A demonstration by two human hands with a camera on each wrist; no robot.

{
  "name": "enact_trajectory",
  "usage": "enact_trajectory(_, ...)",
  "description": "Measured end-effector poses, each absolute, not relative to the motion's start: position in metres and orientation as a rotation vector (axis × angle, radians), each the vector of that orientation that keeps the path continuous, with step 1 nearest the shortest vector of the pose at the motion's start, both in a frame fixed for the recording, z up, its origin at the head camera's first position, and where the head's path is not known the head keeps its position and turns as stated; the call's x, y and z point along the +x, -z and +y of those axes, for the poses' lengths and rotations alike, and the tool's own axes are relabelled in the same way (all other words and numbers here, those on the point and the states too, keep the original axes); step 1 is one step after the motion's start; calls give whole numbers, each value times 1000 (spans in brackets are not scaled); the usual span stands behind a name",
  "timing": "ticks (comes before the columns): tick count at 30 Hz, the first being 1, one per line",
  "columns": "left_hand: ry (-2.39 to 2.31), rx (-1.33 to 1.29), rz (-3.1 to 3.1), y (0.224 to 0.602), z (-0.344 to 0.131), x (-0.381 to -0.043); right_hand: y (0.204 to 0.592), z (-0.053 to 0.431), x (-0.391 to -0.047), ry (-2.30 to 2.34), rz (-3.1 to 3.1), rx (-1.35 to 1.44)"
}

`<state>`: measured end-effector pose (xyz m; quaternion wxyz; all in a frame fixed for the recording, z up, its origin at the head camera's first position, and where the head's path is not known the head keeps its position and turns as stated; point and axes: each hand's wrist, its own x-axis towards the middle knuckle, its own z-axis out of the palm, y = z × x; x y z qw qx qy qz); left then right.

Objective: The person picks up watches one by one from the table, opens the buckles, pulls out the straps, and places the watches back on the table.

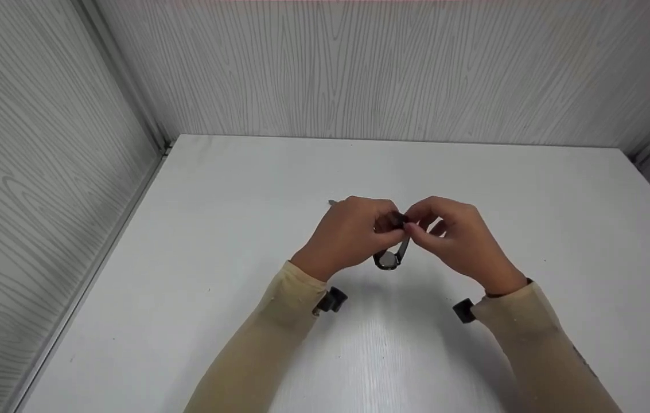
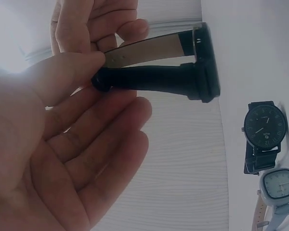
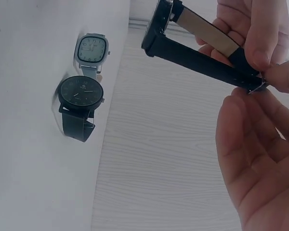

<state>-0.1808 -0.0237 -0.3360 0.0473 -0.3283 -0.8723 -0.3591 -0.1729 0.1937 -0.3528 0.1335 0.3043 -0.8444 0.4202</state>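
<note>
Both hands hold a wristwatch (image 1: 388,261) with a black strap, its case hanging below the fingers. The strap (image 2: 144,79) is folded into a long loop, and its tan inner side shows on one half. My left hand (image 1: 353,234) pinches the strap near its ends between thumb and fingers. Across from it, my right hand (image 1: 452,238) grips the same end with thumb and fingertips, at the metal buckle (image 3: 256,87). In the right wrist view the buckle pokes out between the fingertips. The strap's ends are partly hidden by the fingers.
Two more watches lie side by side on the white table (image 1: 187,275): a round black one (image 3: 81,91) and a squarish one with a pale strap (image 3: 91,49). Wood-grained panels (image 1: 359,69) rise behind the table and at its sides.
</note>
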Motion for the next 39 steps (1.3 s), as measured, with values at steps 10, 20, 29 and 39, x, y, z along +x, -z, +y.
enact_trajectory(10,1098,-1014,-2632,339,-24,-183,351,193,-171,-1064,-2515,815)
enact_trajectory(20,1077,-1026,-2690,339,-22,-184,351,189,-169,-898,-2546,761)
enact_trajectory(29,1004,-1017,-2701,342,-21,-183,350,190,-167,-1023,-2683,667)
enact_trajectory(39,1079,-1027,-2662,342,-19,-180,350,189,-167,-1036,-2629,668)
